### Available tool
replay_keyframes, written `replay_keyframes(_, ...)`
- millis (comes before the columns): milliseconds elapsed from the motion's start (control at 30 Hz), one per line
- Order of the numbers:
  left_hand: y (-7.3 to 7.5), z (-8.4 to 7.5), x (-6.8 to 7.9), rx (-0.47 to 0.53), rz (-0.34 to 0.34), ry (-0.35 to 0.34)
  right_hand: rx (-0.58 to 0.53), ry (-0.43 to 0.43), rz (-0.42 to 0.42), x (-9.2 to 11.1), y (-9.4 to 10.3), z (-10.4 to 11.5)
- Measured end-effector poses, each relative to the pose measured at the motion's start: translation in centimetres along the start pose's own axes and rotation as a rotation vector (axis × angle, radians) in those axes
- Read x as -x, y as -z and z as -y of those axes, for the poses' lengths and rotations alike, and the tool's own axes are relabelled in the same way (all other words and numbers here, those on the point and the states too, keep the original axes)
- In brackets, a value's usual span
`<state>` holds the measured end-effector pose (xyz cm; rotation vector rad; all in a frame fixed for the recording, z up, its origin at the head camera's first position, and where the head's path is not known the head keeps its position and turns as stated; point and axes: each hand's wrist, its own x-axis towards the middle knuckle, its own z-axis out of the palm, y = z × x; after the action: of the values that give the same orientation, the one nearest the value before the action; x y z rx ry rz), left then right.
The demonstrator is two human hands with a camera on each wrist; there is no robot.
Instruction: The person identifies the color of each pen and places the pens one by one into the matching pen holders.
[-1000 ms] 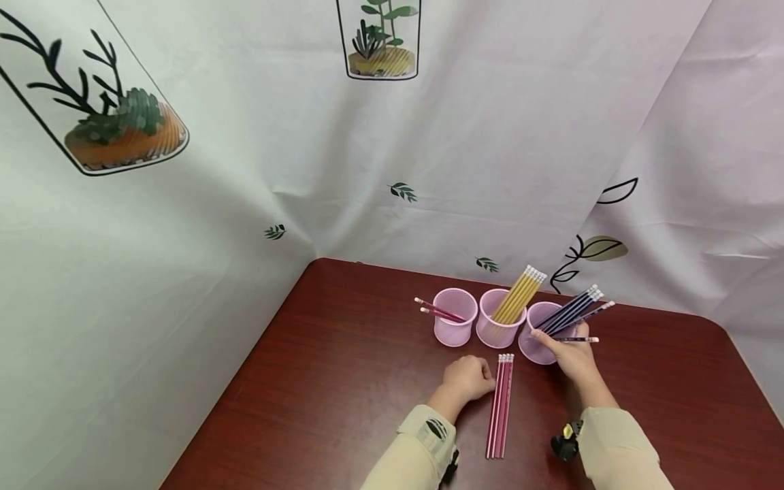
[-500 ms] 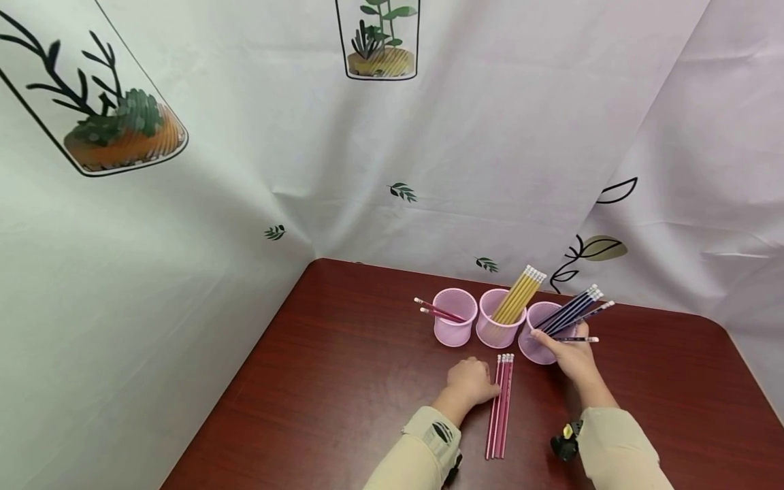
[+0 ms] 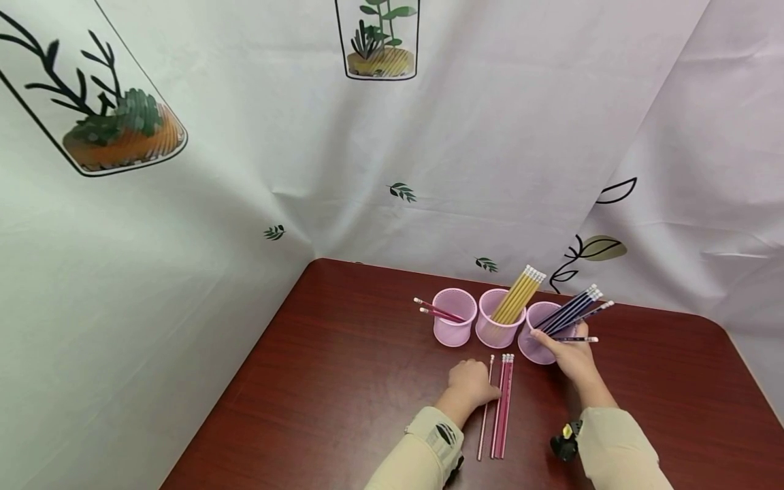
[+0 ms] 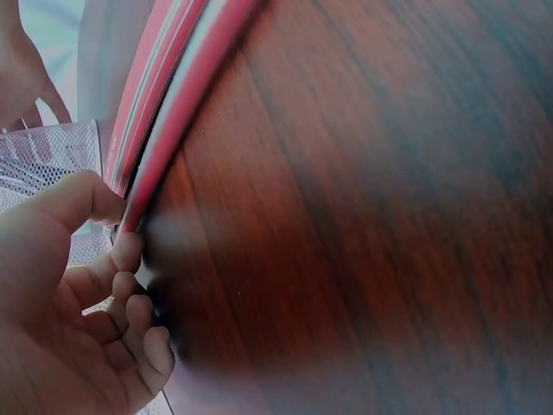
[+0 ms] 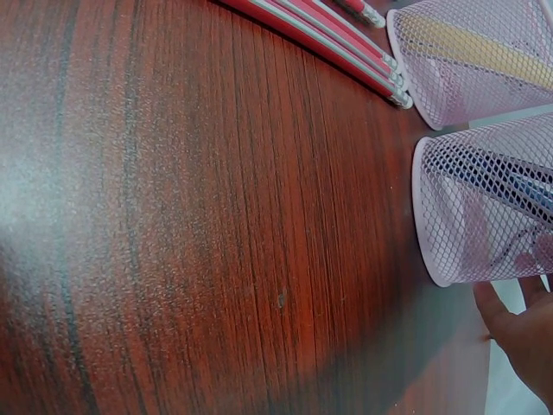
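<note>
My left hand (image 3: 470, 384) is over several red pencils (image 3: 504, 415) lying on the table. In the left wrist view its thumb and index finger pinch one red pencil (image 4: 160, 156) near its end; that pencil (image 3: 481, 439) lies a little apart, left of the others. My right hand (image 3: 574, 358) holds the right-hand pink mesh pencil cup (image 3: 534, 351), thumb at the rim, other fingers mostly hidden behind it. Dark blue pencils (image 3: 572, 312) lean out of this cup. Part of the right hand (image 5: 527, 337) shows beside the mesh in the right wrist view.
The middle pink cup (image 3: 496, 337) holds yellow pencils (image 3: 519, 297). Two red pencils (image 3: 437, 310) lean leftward out of the left cup (image 3: 453, 335). All three cups stand in a row on the brown table (image 3: 343, 367), with a patterned cloth (image 3: 343, 156) behind.
My left hand has moved slightly right onto the red pencils, and one pencil has slid left, apart from the rest. The right hand and the cups have stayed still.
</note>
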<state>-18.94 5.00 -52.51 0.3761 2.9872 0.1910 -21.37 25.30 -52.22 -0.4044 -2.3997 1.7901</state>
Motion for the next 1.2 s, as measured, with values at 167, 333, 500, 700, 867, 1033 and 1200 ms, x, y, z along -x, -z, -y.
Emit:
replay_keyframes(167, 0.0, 0.4, -0.2, 0.058, -0.006, 0.015, -0.024, -0.009, -0.017, -1.2, 0.1, -1.9)
replay_keyframes(333, 0.5, 0.8, -0.4, 0.12, -0.038, 0.001, -0.013, -0.018, -0.019, -0.4, -0.2, -0.8)
replay_keyframes(500, 1.7, 1.1, -0.4, 0.235, -0.138, -0.044, -0.021, -0.045, -0.011, 0.8, -0.2, 1.3)
replay_keyframes(700, 2.9, 1.7, -0.4, 0.399, -0.231, -0.071, -0.016, -0.067, -0.004, 1.1, -0.1, 1.8)
replay_keyframes(867, 3.5, 1.8, -0.6, 0.448, -0.291, -0.078, -0.012, -0.062, -0.007, 1.0, -0.1, 1.7)
replay_keyframes(1033, 4.4, 1.8, -0.8, 0.485, -0.344, -0.058, -0.011, -0.053, -0.012, 1.1, -0.2, 1.8)
replay_keyframes(1200, 5.4, 2.0, -0.9, 0.523, -0.368, -0.033, -0.006, -0.058, -0.004, 1.0, -0.2, 1.9)
